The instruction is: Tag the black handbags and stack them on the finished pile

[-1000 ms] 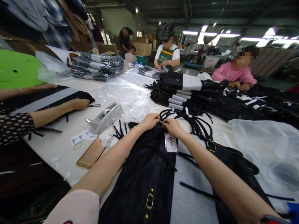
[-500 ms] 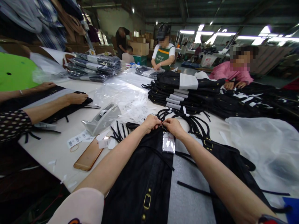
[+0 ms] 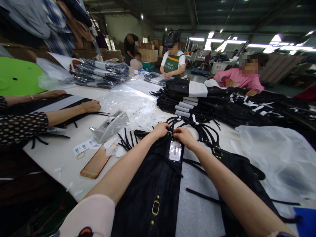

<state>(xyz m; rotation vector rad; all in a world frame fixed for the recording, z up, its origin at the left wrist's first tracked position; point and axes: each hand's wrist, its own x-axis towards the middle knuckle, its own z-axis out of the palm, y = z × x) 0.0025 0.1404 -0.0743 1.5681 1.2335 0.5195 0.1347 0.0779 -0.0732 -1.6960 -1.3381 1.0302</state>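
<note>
A black garment (image 3: 145, 184) with gold buckles, thin straps and a grey strip (image 3: 198, 204) lies spread before me. My left hand (image 3: 161, 130) is closed at its top edge, fingertips pinching the fabric near a small metal piece. Close beside it, my right hand (image 3: 183, 135) pinches at the same spot; what sits between its fingers is too small to make out. Just below the fingers hangs a shiny hang tag (image 3: 175, 150), flat against the black cloth. Black cords (image 3: 206, 128) loop behind my right hand.
A grey tape dispenser (image 3: 110, 125), a phone (image 3: 95, 162) and white tags (image 3: 140, 117) lie on the left. Stacked black garments (image 3: 182, 95) stand behind; clear plastic (image 3: 274, 158) lies right. A co-worker's hand (image 3: 91, 106) rests on another garment at left.
The hang tag has turned and shifted slightly left. My fingers have parted a little at the garment's top edge. The left co-worker's near hand has moved right.
</note>
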